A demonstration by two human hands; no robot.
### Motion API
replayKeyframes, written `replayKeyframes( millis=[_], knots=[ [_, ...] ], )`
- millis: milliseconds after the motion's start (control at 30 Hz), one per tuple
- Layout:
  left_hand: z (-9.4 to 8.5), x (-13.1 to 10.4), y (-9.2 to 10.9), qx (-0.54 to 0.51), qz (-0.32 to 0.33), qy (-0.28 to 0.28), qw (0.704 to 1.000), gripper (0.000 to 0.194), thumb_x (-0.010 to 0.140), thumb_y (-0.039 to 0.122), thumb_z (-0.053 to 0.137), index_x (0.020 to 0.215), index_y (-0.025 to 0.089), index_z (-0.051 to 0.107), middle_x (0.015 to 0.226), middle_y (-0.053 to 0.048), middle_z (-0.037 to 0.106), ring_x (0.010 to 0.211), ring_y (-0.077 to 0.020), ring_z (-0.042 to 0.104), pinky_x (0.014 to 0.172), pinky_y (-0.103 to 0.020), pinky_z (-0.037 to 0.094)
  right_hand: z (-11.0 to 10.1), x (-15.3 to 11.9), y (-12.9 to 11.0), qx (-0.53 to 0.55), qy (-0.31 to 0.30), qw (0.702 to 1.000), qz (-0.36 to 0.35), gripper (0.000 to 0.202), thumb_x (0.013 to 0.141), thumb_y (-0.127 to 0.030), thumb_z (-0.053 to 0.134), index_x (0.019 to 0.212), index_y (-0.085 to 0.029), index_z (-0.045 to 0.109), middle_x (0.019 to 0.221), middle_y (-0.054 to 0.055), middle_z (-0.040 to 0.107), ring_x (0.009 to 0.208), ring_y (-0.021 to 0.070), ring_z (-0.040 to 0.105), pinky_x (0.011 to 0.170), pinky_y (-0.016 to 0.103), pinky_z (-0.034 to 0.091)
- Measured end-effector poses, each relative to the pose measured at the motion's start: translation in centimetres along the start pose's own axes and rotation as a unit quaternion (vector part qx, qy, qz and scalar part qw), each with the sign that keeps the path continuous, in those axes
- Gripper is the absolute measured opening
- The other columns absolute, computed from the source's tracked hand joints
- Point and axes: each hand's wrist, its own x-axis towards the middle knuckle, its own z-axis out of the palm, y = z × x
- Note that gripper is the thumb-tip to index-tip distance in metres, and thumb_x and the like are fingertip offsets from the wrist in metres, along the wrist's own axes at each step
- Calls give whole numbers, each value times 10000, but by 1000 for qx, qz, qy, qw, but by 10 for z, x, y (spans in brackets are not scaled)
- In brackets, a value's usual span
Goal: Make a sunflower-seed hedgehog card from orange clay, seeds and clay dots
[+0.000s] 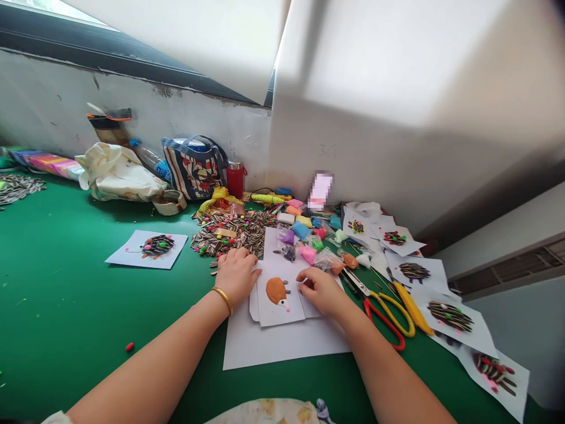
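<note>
A small white card (282, 315) bears a brown clay hedgehog body (276, 290) with a white face, a pink nose and two dark feet on its right side. My left hand (238, 272), a gold bangle on its wrist, lies palm down at the card's upper left corner, fingers stretched toward the sunflower seeds (238, 227). Beside the card's right edge, near the dark feet, my right hand (321, 290) has its thumb and index finger pinched together. Whatever is between those fingertips is too small to make out. Under the card lie larger white sheets (256, 347).
Bagged coloured clay (304, 229) sits behind the card. Scissors (384, 306) and a yellow utility knife (412, 306) lie to the right, beside several seed hedgehog cards (481, 333). Another hedgehog card (128, 253) is at left. Bags (194, 168) and a red bottle (235, 179) stand along the wall.
</note>
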Motion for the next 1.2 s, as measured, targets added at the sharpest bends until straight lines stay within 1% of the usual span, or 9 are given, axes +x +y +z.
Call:
replayKeyframes(
  millis=[133,433,600,733,833,967,1100,1167,1200],
  knots=[
    [7,1,1,16,0,-2,1000,232,837,403,593,984,230,644,1057,-86,586,1037,-280,466,875,-425,328,2,1,-2,20,-1,1000,12,159,788,-164,576,918,-207,656,893,21,663,738,143,612,657,261,482],
    [10,6,6,25,-16,-21,999,177,865,362,557,878,205,638,1016,-96,590,1011,-273,475,843,-411,314,8,3,-5,20,-5,1000,7,161,774,-130,580,894,-200,663,870,26,675,740,148,637,654,257,488],
    [9,8,8,40,-1,-12,999,187,878,327,526,845,191,649,1009,-110,594,1002,-273,478,860,-429,306,4,3,-10,-12,-19,1000,-21,182,787,-122,589,924,-207,673,925,50,677,799,175,644,678,277,499],
    [7,15,8,49,4,-4,999,194,878,312,513,851,187,658,1014,-122,593,1012,-281,473,853,-438,308,0,-1,-16,-26,-29,997,-73,226,819,-103,542,976,-209,667,980,56,671,894,185,638,778,304,506],
    [6,22,6,50,5,-5,999,199,878,301,509,844,179,663,1019,-133,591,1023,-290,471,841,-440,311,2,-5,-21,-41,-7,994,-102,254,832,-74,501,982,-208,656,1013,57,661,922,181,626,818,316,500],
    [4,27,6,49,8,1,999,181,880,287,512,858,184,661,1028,-126,585,1044,-284,469,861,-436,312,12,-12,-21,-45,45,989,-134,296,837,-45,467,1002,-208,650,1022,60,648,936,177,615,829,309,501],
    [-2,21,6,29,24,19,999,152,876,285,539,949,224,657,1051,-97,599,1076,-274,471,895,-430,319,19,-17,-18,-49,73,983,-164,311,856,-71,480,1056,-222,664,1072,68,632,957,177,610,854,306,501],
    [-6,14,4,2,50,19,999,178,889,256,520,1003,247,657,1071,-78,618,1079,-263,487,897,-419,336,19,-18,-17,-59,68,980,-178,313,867,-96,490,1084,-230,671,1072,70,630,951,179,608,846,306,505],
    [-8,10,2,-21,74,5,997,193,900,252,504,1015,245,658,1065,-71,628,1045,-248,512,885,-405,354,19,-18,-17,-66,66,978,-185,318,870,-106,492,1101,-231,671,1067,73,631,949,182,606,843,308,507]
  ],
)
